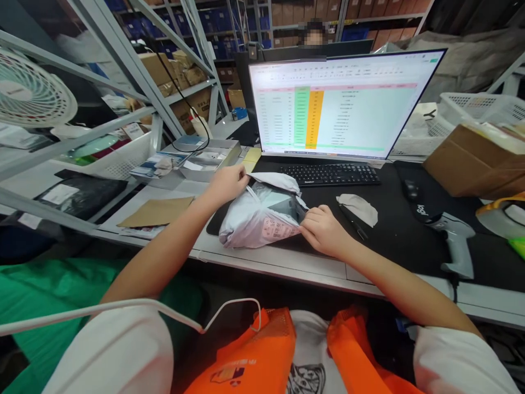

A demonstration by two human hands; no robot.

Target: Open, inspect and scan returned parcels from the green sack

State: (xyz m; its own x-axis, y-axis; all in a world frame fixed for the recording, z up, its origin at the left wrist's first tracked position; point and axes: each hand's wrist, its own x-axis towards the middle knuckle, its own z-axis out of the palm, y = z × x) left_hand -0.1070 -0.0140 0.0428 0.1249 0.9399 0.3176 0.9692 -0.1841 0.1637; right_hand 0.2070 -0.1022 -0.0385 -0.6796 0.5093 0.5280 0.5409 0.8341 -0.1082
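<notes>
A white plastic mailing bag (241, 221) lies on the black desk mat near the front edge, its mouth pulled apart. Inside the opening shows a grey item (283, 203), wrapped or boxed; its kind I cannot make out. Pinched in my left hand (229, 183) is the bag's upper left edge. My right hand (324, 230) grips the lower right corner, beside a printed pinkish label (276, 229). To the right of that hand lie a dark pen-like tool (355, 221) and a crumpled pale piece (360, 208).
Behind the bag stand a black keyboard (330, 174) and a monitor (336, 104) showing a spreadsheet. A barcode scanner (455, 241), mouse (410, 190) and cardboard box (476, 158) are on the right. At left are a brown envelope (156, 212), a grey tray (211, 158) and a fan (33, 90).
</notes>
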